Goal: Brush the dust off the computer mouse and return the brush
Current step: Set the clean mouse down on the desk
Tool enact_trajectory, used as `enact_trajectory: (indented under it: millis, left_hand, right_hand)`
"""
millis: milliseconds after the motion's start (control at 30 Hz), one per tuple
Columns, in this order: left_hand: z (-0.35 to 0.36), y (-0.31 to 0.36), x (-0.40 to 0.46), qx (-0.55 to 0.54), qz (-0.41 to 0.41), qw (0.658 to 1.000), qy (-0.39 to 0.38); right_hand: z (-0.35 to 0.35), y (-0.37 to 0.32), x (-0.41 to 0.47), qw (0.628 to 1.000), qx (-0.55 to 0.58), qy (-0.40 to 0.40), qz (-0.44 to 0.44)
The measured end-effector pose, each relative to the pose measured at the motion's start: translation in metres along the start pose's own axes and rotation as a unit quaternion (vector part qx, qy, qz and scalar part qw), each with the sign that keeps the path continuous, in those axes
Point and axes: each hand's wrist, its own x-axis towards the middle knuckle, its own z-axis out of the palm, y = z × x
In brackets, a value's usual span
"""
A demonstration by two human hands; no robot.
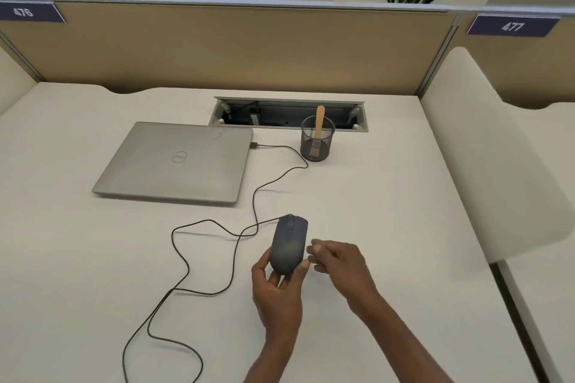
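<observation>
A dark grey wired computer mouse (pixel 289 242) is near the front middle of the white desk (pixel 389 211). My left hand (pixel 278 286) grips its near end, thumb on the left side and fingers on the right. Just right of the mouse, my right hand (pixel 336 261) hovers with loosely curled fingers and holds nothing. The brush (pixel 319 121) stands in a black mesh cup (pixel 317 143) at the back of the desk, its pale wooden handle sticking up and its bristles down inside the cup.
A shut silver laptop (pixel 177 162) lies at the left. The mouse cable (pixel 255 202) runs from its side and loops across the desk. An open cable tray (pixel 289 113) sits behind the cup. Tan partition (pixel 236 47) behind, white divider (pixel 485 140) at right.
</observation>
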Motion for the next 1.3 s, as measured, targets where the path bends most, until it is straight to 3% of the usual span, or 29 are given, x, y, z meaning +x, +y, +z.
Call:
enact_trajectory:
  millis: [167,400,600,1300]
  left_hand:
    - [-0.004,-0.008,0.000,0.041,0.006,0.999,-0.017]
    - [-0.010,-0.018,0.011,0.116,0.016,0.993,-0.027]
    - [-0.012,-0.022,0.016,0.186,0.040,0.981,-0.032]
    - [-0.013,-0.026,0.018,0.249,0.077,0.965,-0.038]
  right_hand:
    - [0.012,0.003,-0.007,0.999,0.035,-0.021,-0.027]
    - [0.026,0.015,0.004,0.999,0.023,0.029,-0.003]
    - [0.025,0.021,0.012,0.999,0.027,0.021,0.011]
    - [0.025,0.026,0.025,0.996,-0.091,0.014,0.023]
